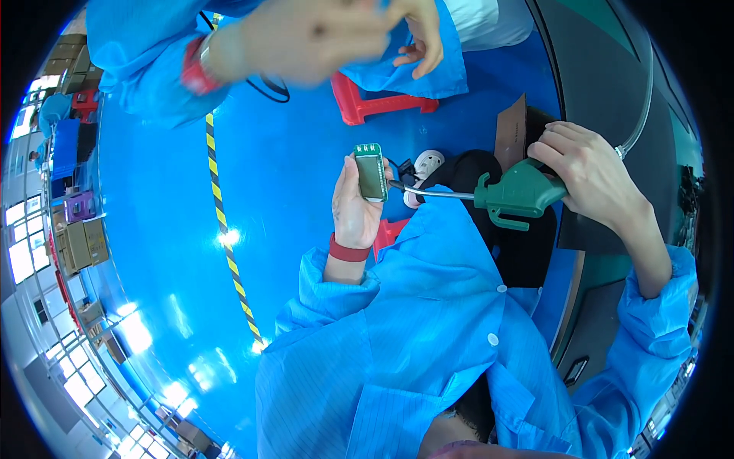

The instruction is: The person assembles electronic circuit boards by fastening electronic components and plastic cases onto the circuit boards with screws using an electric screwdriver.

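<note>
My left hand (355,214), with a red band at the wrist, grips a small green circuit board with a grey display (372,177), held upright over the floor. My right hand (592,170) is wrapped round the handle of a green air blow gun (521,191). Its thin metal nozzle reaches left, and the tip is close beside the board's right edge; whether it touches cannot be made out. A clear hose (641,115) runs from behind the right hand up along the bench. The trigger fingers are partly hidden.
A co-worker's blurred hand (298,42) with a red wristband and a second hand (422,38) are at the top. A red stool (355,103) stands below them. The dark workbench (592,84) lies right, beside a cardboard box (511,131). Striped tape (218,187) crosses the blue floor.
</note>
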Motion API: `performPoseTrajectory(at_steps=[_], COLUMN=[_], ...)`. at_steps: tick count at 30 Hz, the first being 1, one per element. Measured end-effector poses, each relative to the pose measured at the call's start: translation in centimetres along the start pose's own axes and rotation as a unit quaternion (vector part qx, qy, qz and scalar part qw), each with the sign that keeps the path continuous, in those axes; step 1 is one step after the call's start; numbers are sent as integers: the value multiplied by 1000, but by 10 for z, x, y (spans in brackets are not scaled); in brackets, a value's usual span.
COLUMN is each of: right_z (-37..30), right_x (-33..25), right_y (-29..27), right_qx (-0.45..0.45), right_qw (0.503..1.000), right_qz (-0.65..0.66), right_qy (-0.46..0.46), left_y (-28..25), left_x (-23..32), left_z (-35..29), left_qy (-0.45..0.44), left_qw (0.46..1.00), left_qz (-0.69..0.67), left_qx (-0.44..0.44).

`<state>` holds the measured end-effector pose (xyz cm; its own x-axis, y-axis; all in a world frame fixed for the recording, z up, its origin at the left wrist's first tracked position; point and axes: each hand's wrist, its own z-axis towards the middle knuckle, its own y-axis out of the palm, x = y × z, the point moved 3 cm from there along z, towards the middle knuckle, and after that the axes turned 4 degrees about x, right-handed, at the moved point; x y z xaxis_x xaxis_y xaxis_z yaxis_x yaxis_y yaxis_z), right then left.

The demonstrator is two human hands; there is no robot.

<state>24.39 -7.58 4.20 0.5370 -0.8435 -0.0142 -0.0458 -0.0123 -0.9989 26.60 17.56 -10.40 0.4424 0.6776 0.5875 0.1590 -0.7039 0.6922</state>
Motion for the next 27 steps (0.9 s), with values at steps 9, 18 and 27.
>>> performPoseTrajectory(at_steps=[9, 18, 27], right_z=[-1, -1, -1], right_x=[1, 1, 2], right_y=[-1, 1, 5], right_qx=[12, 24, 15], right_qw=[1000, 1000, 1000], right_qz=[8, 10, 13], right_qy=[-13, -15, -12], left_y=[-2, 1, 2], left_x=[0, 1, 2], left_z=[-1, -4, -5], left_qy=[1, 1, -1], left_qw=[1000, 1000, 1000], left_qz=[7, 16, 28], left_qx=[-8, -16, -11])
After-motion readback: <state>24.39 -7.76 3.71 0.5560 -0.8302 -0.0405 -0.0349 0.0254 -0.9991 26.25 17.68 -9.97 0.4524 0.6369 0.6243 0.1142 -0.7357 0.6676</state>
